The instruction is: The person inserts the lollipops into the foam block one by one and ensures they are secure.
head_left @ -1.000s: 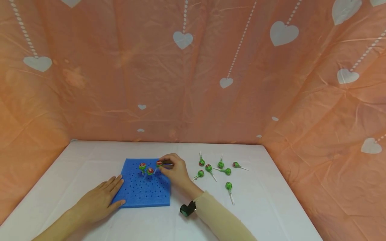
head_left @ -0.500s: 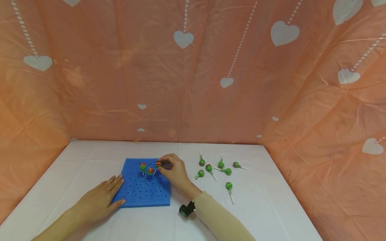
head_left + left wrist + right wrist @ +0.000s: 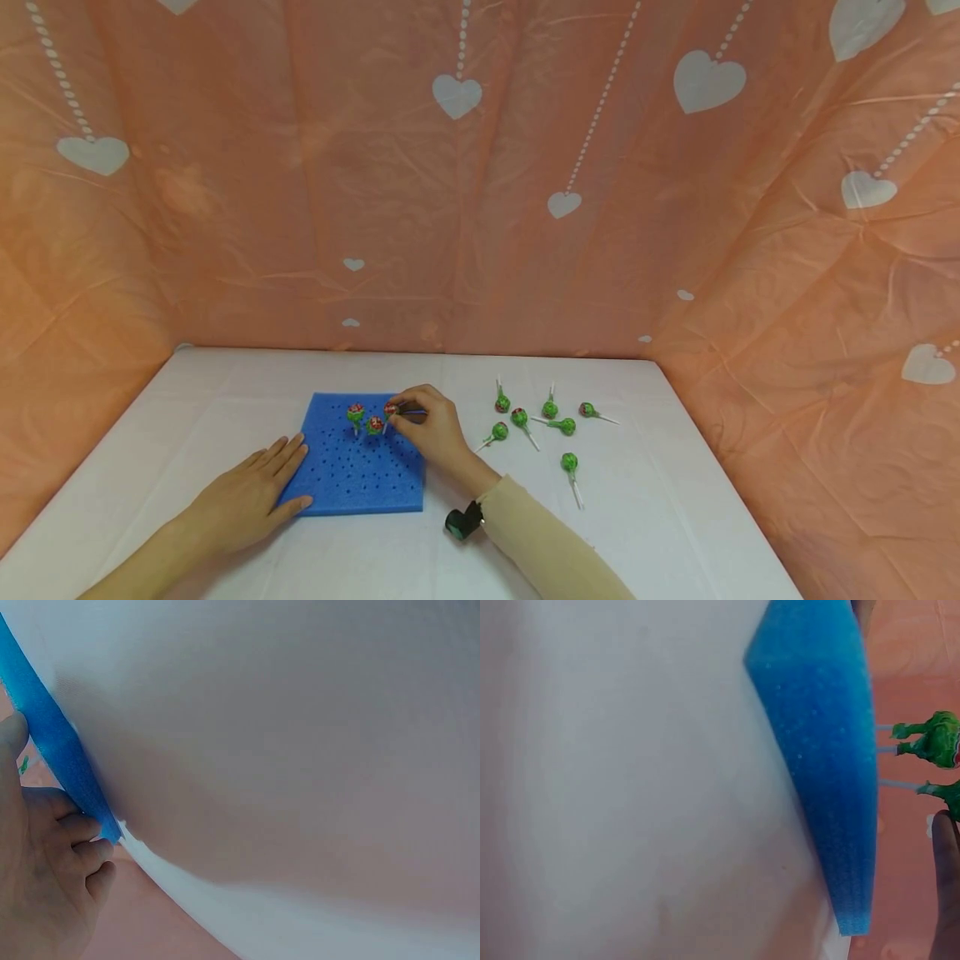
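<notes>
A blue foam block [image 3: 360, 492] dotted with small holes lies on the table, and two green-and-red wrapped lollipops stand in it, one lollipop [image 3: 356, 412] behind the other [image 3: 375, 426]. My right hand [image 3: 435, 425] pinches a third lollipop [image 3: 391, 409] by its head over the block's back right part. In the right wrist view, that lollipop's stick meets the block's top; how deep it sits I cannot tell. My left hand [image 3: 243, 500] rests along the block's left edge with fingers straight. The left wrist view shows its fingertips [image 3: 94, 855] by the foam's side [image 3: 64, 750].
Several loose lollipops [image 3: 568, 462] lie scattered on the white tabletop [image 3: 675, 500] to the right of the block. An orange curtain [image 3: 487, 275] with pale hearts surrounds the back and sides. A small black device [image 3: 463, 522] sits at my right wrist.
My right hand and the lollipop it pinches have shifted slightly left, and the lollipop's head is a little lower. The left hand, block and loose lollipops stay put.
</notes>
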### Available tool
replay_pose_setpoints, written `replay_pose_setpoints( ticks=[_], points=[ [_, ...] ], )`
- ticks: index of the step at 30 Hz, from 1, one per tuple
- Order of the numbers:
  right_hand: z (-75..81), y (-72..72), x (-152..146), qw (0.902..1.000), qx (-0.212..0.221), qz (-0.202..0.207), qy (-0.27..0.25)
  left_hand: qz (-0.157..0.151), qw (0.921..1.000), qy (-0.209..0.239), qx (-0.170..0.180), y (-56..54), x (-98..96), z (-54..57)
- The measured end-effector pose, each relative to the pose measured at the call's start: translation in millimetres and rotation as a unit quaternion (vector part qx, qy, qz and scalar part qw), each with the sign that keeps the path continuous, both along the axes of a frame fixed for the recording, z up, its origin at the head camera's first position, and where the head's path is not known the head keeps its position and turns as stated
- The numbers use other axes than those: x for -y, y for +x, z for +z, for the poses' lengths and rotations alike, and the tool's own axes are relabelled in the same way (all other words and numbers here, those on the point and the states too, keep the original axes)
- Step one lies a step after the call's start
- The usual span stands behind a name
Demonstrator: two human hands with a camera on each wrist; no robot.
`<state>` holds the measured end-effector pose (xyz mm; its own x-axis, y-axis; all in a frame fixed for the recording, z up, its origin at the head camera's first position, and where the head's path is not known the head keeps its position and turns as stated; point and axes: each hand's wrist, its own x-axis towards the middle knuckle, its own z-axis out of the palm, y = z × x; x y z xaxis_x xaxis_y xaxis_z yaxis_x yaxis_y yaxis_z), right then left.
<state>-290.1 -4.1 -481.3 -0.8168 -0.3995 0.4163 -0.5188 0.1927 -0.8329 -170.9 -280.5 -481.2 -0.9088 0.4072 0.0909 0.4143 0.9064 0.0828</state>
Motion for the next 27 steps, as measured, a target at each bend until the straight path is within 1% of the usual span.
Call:
replay_pose_setpoints(
  ticks=[4,8,16,27],
  points=[
    [0.7,0.7,1.4,1.0000,0.005,-0.002,0.002,-0.001,1.0000,0.000,-0.004,-0.3,0.4,-1.4],
    [0.3,0.9,2.2,0.9999,0.007,-0.005,0.008,0.002,1.0000,0.003,0.001,-0.2,0.5,-1.6],
    [-0.6,-1.2,2.3,0.9998,0.015,-0.008,0.004,-0.006,1.0000,0.003,-0.004,-0.8,0.8,-1.1],
    [-0.2,-1.6,0.1,0.9998,0.006,0.004,0.019,-0.005,1.0000,0.003,0.001,-0.2,0.5,-0.2]
  ],
)
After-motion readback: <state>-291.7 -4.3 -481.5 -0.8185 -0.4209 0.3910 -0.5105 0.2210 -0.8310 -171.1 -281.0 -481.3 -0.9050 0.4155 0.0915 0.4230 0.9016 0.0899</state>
